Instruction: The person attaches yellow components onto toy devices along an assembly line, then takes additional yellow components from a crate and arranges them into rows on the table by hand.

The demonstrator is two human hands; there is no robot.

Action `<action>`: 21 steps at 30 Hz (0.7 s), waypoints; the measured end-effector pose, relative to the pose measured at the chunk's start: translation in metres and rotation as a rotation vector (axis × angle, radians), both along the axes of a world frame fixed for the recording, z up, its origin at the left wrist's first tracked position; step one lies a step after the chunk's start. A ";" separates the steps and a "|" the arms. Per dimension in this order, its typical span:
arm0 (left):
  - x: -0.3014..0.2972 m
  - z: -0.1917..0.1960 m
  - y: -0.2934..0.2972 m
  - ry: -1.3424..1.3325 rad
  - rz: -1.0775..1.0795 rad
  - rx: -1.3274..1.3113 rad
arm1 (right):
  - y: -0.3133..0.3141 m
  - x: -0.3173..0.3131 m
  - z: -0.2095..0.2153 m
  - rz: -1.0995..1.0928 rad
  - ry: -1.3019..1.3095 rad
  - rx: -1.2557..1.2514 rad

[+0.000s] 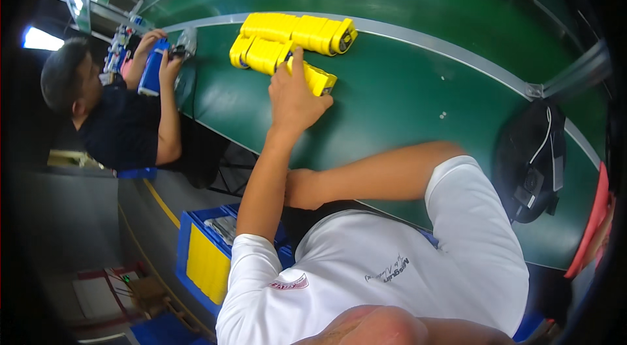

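On the green tabletop, my left hand [294, 98] reaches to the near end of a double row of yellow blocks [268, 28]. Its index finger and thumb are around one yellow block [319, 80], which sits at an angle to the others. Some blocks show dark round ends; their exact kind cannot be made out. My right hand [304, 189] is by the table's near edge, beneath my left forearm. Its fingers are hidden behind that forearm, so whether it holds anything does not show.
At the left, a co-worker in dark clothes holds a blue box-shaped object [153, 67]. A black bag-like item [530, 162] with a white cable lies on the table at right. Below the table edge stands a blue crate [185, 240] with a yellow panel. A metal rail [418, 37] runs behind the blocks.
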State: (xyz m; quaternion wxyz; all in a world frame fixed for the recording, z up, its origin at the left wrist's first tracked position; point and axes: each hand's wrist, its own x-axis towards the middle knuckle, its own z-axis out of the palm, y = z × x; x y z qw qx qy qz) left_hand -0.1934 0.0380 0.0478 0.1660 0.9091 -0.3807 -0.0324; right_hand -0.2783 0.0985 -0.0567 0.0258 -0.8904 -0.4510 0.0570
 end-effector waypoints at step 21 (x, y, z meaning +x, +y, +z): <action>0.018 -0.062 -0.022 -0.246 -0.040 -0.412 | -0.015 -0.003 0.026 -0.008 0.170 0.066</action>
